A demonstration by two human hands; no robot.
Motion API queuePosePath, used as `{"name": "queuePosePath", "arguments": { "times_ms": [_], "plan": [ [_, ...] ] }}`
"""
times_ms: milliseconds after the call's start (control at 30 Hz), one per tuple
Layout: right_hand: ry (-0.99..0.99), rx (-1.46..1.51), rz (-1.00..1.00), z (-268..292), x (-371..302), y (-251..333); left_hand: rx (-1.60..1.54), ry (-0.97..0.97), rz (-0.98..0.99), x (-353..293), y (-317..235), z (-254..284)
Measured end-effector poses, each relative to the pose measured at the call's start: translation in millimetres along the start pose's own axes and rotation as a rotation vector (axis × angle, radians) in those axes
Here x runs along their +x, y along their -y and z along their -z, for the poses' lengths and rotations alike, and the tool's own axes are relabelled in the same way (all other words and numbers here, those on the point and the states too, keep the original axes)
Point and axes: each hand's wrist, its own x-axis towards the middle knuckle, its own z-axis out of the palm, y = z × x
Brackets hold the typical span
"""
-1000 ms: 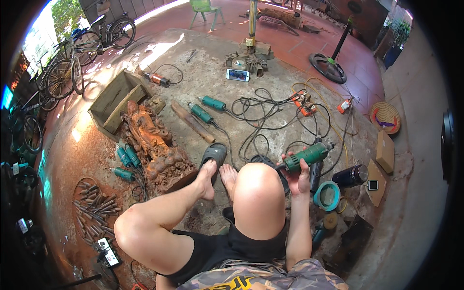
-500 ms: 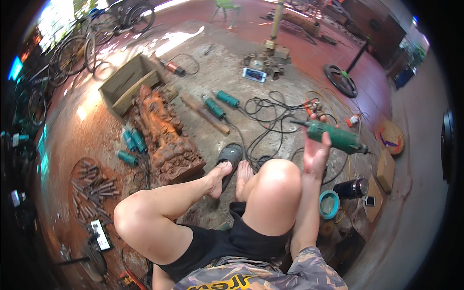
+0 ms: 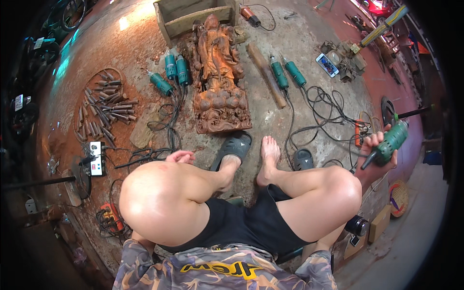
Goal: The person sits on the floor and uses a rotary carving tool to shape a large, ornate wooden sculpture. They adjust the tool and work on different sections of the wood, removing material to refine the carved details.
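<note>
My right hand (image 3: 379,147), out beyond the right knee, grips a green die grinder (image 3: 392,141) by its body. The grinder's dark end slants down toward me. My left hand (image 3: 181,157) shows past the left knee, fingers loosely apart and nothing seen in them; the knee hides its wrist. Ahead of my feet lies a reddish-brown carved wooden statue (image 3: 217,72), its base toward me. Several more die grinders lie on both sides of it, one pair (image 3: 286,72) to the right and a group (image 3: 170,72) to the left.
Many chisel-like tools (image 3: 104,108) are heaped at left, near a white power box (image 3: 95,158). A wooden crate (image 3: 193,21) stands behind the statue. A wooden bar (image 3: 266,75), tangled black cords (image 3: 324,104), a phone (image 3: 327,65) and a loose sandal (image 3: 303,159) lie to the right.
The view has swung left and down, so the statue now sits near the middle. My right hand still holds the die grinder, its dark end now tipped downward. My left hand has come into sight.
</note>
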Motion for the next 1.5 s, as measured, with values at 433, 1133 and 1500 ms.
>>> {"name": "queuePosePath", "arguments": {
  "times_ms": [433,1133,1500],
  "plan": [
    [-0.278,-0.570,0.238,-46.2,-15.1,74.5,-0.444,0.434,0.060,184.1,152.5,-33.8],
    [-0.273,-1.718,0.356,-4.3,-31.0,105.7,-0.539,0.322,-0.102,105.1,117.8,20.9],
    [0.015,-0.798,-0.344,-24.4,-6.6,-118.7,-0.637,-0.035,0.149,-48.6,209.1,23.3]
  ]
}}
